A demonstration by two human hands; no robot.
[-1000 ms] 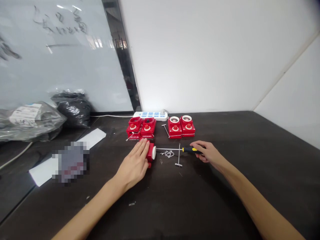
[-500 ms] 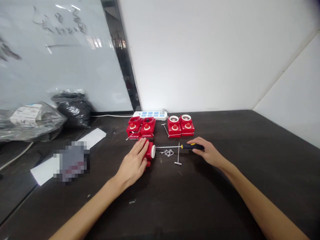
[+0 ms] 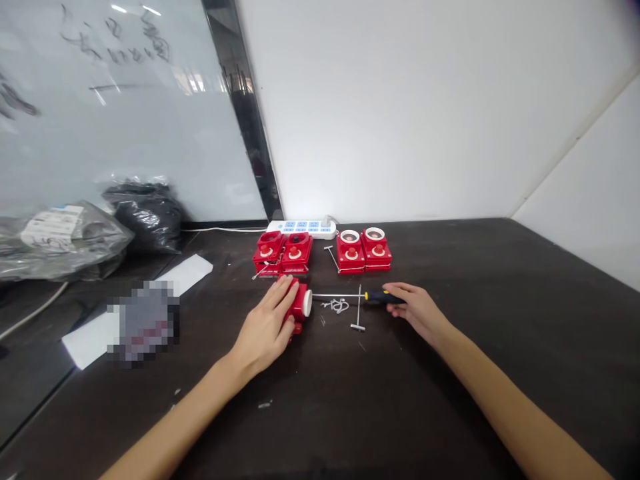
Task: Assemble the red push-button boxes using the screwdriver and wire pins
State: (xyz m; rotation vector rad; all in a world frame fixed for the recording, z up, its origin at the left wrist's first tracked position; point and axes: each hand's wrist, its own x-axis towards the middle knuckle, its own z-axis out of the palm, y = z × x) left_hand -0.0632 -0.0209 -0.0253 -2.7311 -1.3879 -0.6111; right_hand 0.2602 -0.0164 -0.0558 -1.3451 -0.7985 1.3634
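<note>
In the head view, your left hand (image 3: pixel 264 319) lies over a red push-button box (image 3: pixel 299 301), which sits on its side on the dark tabletop (image 3: pixel 360 407) with its white round face (image 3: pixel 307 303) turned toward your right. Your fingers are spread across the box and your palm wraps its near side, a closed but gentle hold that seems meant to steady it.

Your right hand (image 3: pixel 418 310) curls around the rear of a yellow-and-black screwdriver (image 3: pixel 383 297), and its fingers look lightly closed on the handle. The thin steel shaft (image 3: pixel 337 295) runs level toward the white face, and its tip ends at or just beside that face; you can't tell from here whether it has engaged anything. This line-up probably explains why the box lies on its side.

A slim T-shaped metal rod (image 3: pixel 359 310) lies across the path of the shaft, and a small tangle of white wire (image 3: pixel 337 306) sits just behind it. Farther back, four more red boxes stand in two pairs (image 3: pixel 283 252) (image 3: pixel 363 249), with a loose rod (image 3: pixel 331 257) between them. A white power strip (image 3: pixel 301 229) lies behind them.
</note>
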